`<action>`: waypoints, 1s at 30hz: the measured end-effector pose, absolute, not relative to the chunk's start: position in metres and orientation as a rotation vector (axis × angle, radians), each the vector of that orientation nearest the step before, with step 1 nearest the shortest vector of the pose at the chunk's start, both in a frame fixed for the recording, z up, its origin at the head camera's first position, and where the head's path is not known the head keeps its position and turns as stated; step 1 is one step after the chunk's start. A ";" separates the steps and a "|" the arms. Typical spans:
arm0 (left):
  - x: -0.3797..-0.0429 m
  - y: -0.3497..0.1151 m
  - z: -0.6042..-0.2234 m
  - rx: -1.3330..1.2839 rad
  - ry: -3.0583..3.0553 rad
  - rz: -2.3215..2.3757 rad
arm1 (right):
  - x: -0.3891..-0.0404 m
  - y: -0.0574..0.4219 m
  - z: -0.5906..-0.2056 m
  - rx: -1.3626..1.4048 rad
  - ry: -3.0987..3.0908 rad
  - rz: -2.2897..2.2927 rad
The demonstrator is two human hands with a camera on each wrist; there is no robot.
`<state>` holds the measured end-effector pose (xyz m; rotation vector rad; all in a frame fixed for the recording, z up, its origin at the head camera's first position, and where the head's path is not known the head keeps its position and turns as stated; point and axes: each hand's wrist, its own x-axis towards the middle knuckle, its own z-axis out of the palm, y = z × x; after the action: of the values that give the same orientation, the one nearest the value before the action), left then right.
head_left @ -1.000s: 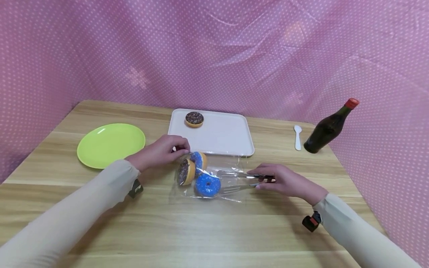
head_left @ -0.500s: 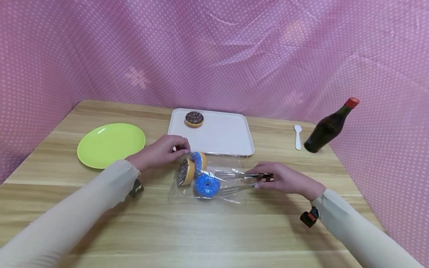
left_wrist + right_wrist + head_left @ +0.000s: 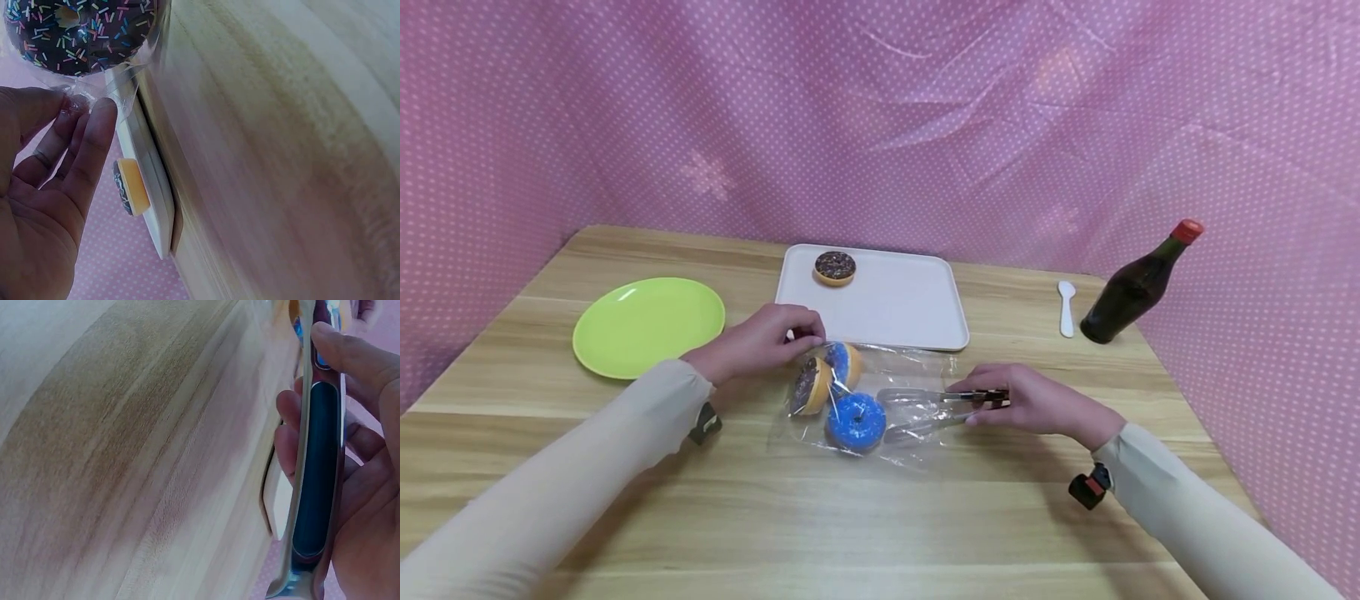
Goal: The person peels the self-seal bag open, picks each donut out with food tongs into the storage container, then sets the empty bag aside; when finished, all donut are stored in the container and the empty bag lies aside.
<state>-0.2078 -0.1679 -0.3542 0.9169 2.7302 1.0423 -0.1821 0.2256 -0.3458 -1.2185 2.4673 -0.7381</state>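
Observation:
My left hand (image 3: 767,337) pinches the edge of a clear plastic bag (image 3: 128,94) between thumb and fingertips. Inside it lie a blue-iced donut (image 3: 857,432) in front, another blue donut (image 3: 841,365) tilted behind, and a chocolate donut (image 3: 809,387) on its side. Sprinkles dot that chocolate icing (image 3: 81,40) in the left wrist view. My right hand (image 3: 1041,400) grips metal tongs (image 3: 320,475) with dark inlaid handles. Their spread arms reach through the bag's right end, tips close to the front blue donut.
A white tray (image 3: 895,304) behind the bag bears one chocolate donut (image 3: 835,267). On the left lies a green plate (image 3: 647,329). A white spoon (image 3: 1067,310) and a dark bottle with a red cap (image 3: 1127,292) are at the back right, before a pink curtain (image 3: 880,125).
My right hand and the tongs have shifted slightly left, deeper into the bag. The front blue donut has moved a little left and toward me. My left hand stays in place.

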 end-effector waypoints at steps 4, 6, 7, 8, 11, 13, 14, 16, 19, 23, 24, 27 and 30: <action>-0.208 -0.168 -0.354 0.920 2.728 1.048 | -0.181 0.225 -0.346 -1.174 2.462 -0.777; -0.208 -0.167 -0.354 0.917 2.730 1.046 | -0.181 0.223 -0.346 -1.181 2.460 -0.790; -0.208 -0.167 -0.354 0.916 2.732 1.042 | -0.181 0.223 -0.347 -1.187 2.462 -0.791; -0.209 -0.167 -0.354 0.909 2.733 1.040 | -0.181 0.222 -0.347 -1.191 2.464 -0.791; -0.209 -0.168 -0.355 0.901 2.735 1.033 | -0.181 0.221 -0.347 -1.199 2.471 -0.782; -0.208 -0.168 -0.355 0.901 2.735 1.031 | -0.181 0.220 -0.346 -1.203 2.476 -0.766; -0.208 -0.168 -0.355 0.900 2.735 1.033 | -0.181 0.219 -0.346 -1.203 2.477 -0.755; -0.208 -0.167 -0.355 0.909 2.739 1.032 | -0.181 0.217 -0.346 -1.211 2.479 -0.739; -0.208 -0.167 -0.356 0.907 2.741 1.034 | -0.181 0.214 -0.345 -1.223 2.479 -0.723; -0.209 -0.167 -0.358 0.920 2.738 1.042 | -0.181 0.211 -0.346 -1.239 2.479 -0.711; -0.209 -0.167 -0.358 0.925 2.740 1.041 | -0.182 0.211 -0.346 -1.241 2.481 -0.706; -0.209 -0.167 -0.358 0.939 2.741 1.045 | -0.182 0.211 -0.347 -1.259 2.486 -0.688; -0.210 -0.166 -0.358 0.944 2.741 1.043 | -0.183 0.212 -0.348 -1.282 2.492 -0.681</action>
<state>-0.2099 -0.1662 -0.3576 0.9438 2.7411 1.0434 -0.1831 0.2116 -0.3476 -1.2815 2.4918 -0.6806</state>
